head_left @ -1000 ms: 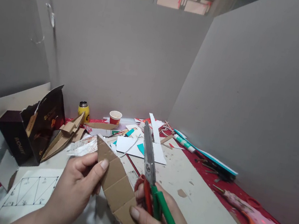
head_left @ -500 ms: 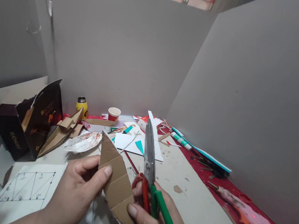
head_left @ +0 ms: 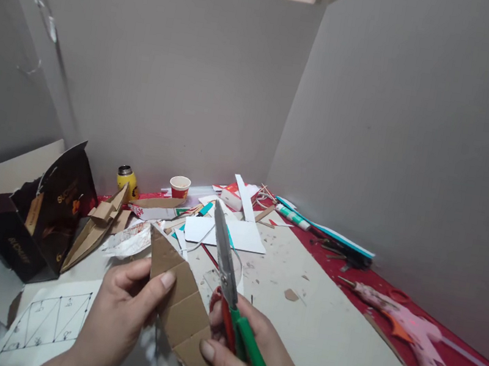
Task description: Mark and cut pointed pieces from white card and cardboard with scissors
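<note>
A long brown cardboard piece (head_left: 182,297) with crosswise creases and a pointed top is tilted between my hands. My left hand (head_left: 123,306) pinches its left edge, thumb on the face. In my right hand (head_left: 246,350) are scissors (head_left: 229,279) with green and red handles, blades pointing up and looking closed. The right thumb also presses on the lower right of the cardboard. Below my left hand lies a paper with a line drawing (head_left: 53,320). A boat-shaped cardboard piece (head_left: 98,228) rests farther left.
A dark box (head_left: 24,228) with torn flaps stands at left. A yellow bottle (head_left: 127,183) and a paper cup (head_left: 179,187) are at the back, near white sheets (head_left: 236,235). A pink glue gun (head_left: 407,326) lies at right on red cloth. Grey walls enclose the table.
The view has turned slightly, shifting the scene left. The scissors lean more to the left. Both hands keep hold of the cardboard, and their grips look about the same.
</note>
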### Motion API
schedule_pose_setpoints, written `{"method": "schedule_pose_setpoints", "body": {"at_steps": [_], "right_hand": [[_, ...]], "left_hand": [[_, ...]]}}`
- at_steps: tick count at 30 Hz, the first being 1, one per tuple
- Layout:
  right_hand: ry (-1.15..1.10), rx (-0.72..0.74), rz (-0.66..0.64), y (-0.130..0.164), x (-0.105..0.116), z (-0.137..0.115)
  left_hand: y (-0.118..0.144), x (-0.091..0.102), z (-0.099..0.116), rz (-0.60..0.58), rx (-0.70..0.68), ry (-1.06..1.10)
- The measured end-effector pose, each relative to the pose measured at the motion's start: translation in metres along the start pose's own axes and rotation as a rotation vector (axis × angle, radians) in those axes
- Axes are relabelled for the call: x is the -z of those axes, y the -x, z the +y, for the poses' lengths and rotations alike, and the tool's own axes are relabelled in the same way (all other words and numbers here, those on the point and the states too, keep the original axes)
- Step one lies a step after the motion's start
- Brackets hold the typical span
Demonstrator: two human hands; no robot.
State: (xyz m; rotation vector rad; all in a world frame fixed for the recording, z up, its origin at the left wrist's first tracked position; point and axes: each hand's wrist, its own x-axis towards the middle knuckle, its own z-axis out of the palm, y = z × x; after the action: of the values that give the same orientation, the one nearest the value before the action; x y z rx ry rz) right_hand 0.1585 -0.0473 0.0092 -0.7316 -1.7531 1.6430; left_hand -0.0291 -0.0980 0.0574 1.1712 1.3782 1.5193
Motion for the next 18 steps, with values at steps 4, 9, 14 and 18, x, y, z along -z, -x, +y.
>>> {"method": "schedule_pose_setpoints", "body": {"at_steps": [4,9,14,18], "right_hand": [[-0.008,-0.001,-0.041,-0.001,-0.001,-0.006],[0.165,0.101,0.105,-0.017,0.013,-0.039],[0.138,0.261,0.177,-0.031,0.021,-0.069],[0.019,0.295,0.087,-0.029,0.011,-0.073]], "left_hand": [[0.000,0.000,0.008,-0.002,-0.023,-0.040],[0.004,0.002,0.019,-0.123,0.042,-0.019],[0.014,-0.002,0.018,-0.338,0.177,0.051],[0.019,-0.007,0.015,-0.386,0.197,0.000]]}}
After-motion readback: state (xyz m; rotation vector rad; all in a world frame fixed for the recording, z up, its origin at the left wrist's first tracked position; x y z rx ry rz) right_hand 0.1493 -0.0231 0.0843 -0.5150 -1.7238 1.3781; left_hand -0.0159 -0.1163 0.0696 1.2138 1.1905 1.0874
